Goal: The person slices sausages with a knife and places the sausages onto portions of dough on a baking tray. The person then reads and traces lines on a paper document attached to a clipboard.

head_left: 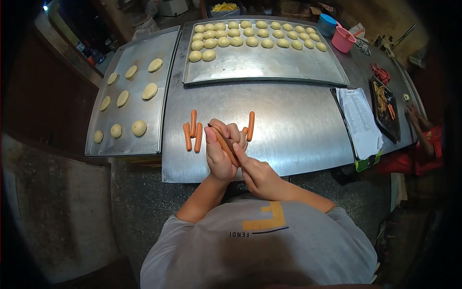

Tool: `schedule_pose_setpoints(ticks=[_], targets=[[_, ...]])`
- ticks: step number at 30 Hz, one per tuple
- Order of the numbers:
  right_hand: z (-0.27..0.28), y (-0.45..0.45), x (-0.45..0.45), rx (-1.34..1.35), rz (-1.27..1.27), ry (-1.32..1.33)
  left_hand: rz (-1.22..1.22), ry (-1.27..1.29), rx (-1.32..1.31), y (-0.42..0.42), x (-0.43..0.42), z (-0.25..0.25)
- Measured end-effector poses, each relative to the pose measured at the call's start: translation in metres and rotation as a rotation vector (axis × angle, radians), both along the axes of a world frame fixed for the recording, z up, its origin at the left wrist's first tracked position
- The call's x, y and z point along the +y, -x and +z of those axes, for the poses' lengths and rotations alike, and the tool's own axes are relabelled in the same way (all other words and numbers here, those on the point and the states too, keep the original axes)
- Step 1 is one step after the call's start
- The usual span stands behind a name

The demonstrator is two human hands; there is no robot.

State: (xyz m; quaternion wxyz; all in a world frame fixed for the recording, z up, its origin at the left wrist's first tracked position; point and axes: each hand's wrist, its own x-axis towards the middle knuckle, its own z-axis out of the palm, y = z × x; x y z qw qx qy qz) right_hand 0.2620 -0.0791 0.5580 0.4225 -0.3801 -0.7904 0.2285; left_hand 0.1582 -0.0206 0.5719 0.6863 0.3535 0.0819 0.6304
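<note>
Close to the table's front edge, my left hand (220, 154) is closed around a long orange-brown sausage (222, 143), tilted between thumb and fingers. A dark, narrow strip runs along the sausage; what it is cannot be made out clearly. My right hand (262, 177) is closed against the lower end of the sausage, its index finger lying along it; anything inside its grip is hidden. Three sausages (193, 124) lie on the metal table (298, 120) left of my hands. Another sausage (250, 126) lies to the right, beside one partly hidden by my left hand.
A large tray (267, 72) with several round dough balls stands at the back. A left tray (144, 113) bears several dough pieces. At right are papers (358, 120), a black tray (395, 126) with food, a pink bucket (342, 39) and another person's hand (415, 115).
</note>
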Motion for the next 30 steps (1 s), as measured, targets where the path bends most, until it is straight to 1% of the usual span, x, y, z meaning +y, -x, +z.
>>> schedule_pose_setpoints(ticks=[1, 5, 6, 10, 11, 15, 16, 20, 21, 25, 27, 28, 30], targets=[[0.001, -0.001, 0.0, -0.001, -0.001, 0.002, -0.001, 0.002, -0.001, 0.0, 0.001, 0.0], [0.008, -0.008, 0.005, 0.196, 0.072, 0.21, 0.02, -0.095, 0.136, -0.001, 0.01, 0.005], [0.008, -0.009, 0.006, 0.195, 0.068, 0.209, 0.016, -0.095, 0.135, -0.002, 0.012, 0.007], [0.005, -0.01, 0.006, 0.192, 0.099, 0.278, 0.197, 0.132, 0.013, -0.01, 0.014, 0.02], [0.001, -0.009, 0.005, 0.194, 0.086, 0.275, 0.183, 0.131, 0.014, -0.012, 0.014, 0.017], [-0.03, 0.003, -0.009, 0.267, -0.027, 0.111, 0.133, -0.164, 0.084, -0.012, 0.009, -0.015], [-0.033, 0.003, -0.008, 0.269, -0.031, 0.115, 0.129, -0.16, 0.085, -0.013, 0.008, -0.018], [-0.038, -0.002, -0.002, 0.268, -0.053, 0.079, 0.174, 0.027, 0.222, -0.017, 0.007, -0.024], [-0.04, -0.003, -0.004, 0.272, -0.056, 0.081, 0.171, 0.029, 0.225, -0.018, 0.007, -0.024], [-0.046, -0.009, -0.02, 0.867, -0.082, 0.743, 0.289, 0.23, 0.167, -0.023, 0.013, -0.025], [-0.046, -0.015, -0.01, 1.012, -0.152, 0.559, 0.379, 0.257, 0.267, -0.003, 0.037, -0.037], [-0.044, -0.023, -0.005, 1.017, -0.155, 0.557, 0.375, 0.255, 0.272, 0.008, 0.049, -0.038], [-0.042, -0.039, -0.002, 0.978, -0.197, 0.555, 0.417, 0.373, 1.208, 0.027, 0.068, -0.042]])
